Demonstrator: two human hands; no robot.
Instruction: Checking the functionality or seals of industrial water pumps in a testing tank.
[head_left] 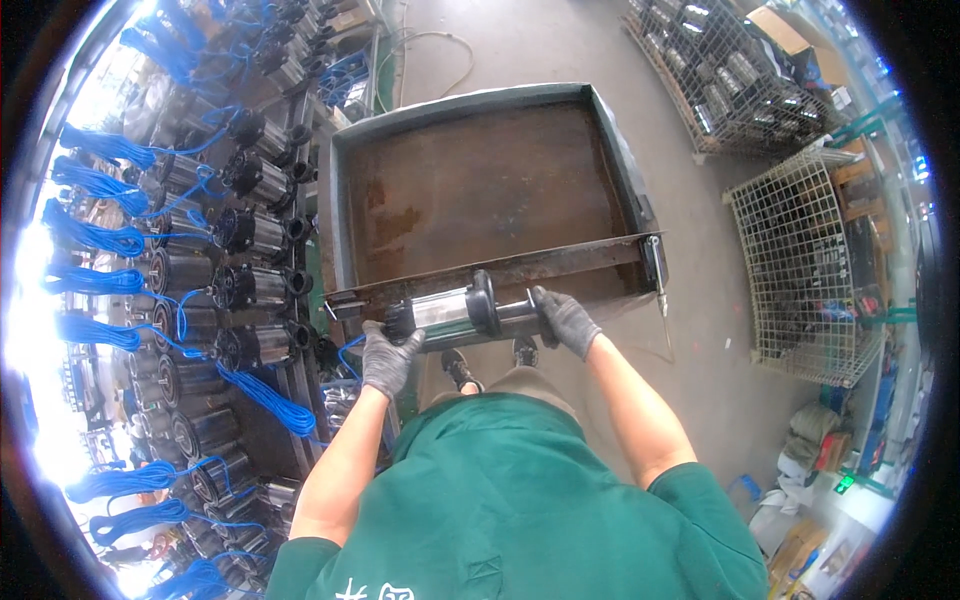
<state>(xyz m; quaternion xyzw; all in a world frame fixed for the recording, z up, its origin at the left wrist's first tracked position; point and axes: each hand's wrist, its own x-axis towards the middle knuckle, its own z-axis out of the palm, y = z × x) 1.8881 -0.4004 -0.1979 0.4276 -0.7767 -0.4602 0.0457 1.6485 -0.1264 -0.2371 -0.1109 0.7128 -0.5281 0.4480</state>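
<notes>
Across the near edge of a metal tank [345, 240], I hold a pump [440, 312] lying on its side. Its body is a shiny silver cylinder with a black left end, a black collar and a narrower right end. My left hand [388, 362], in a grey glove, grips the black left end from the near side. Around the narrow right end are the fingers of my right hand [568, 322], also gloved. A dark metal bar [500, 262] spans the tank just beyond the pump. Brown stains show on the tank's bottom.
To the left, a rack holds several similar pumps [250, 287] with coiled blue cables [105, 232]. Two wire-mesh crates stand at the right, the far crate [725, 75] full of metal parts, the near crate [800, 270] beside it. A hose [440, 35] lies on the floor beyond the tank.
</notes>
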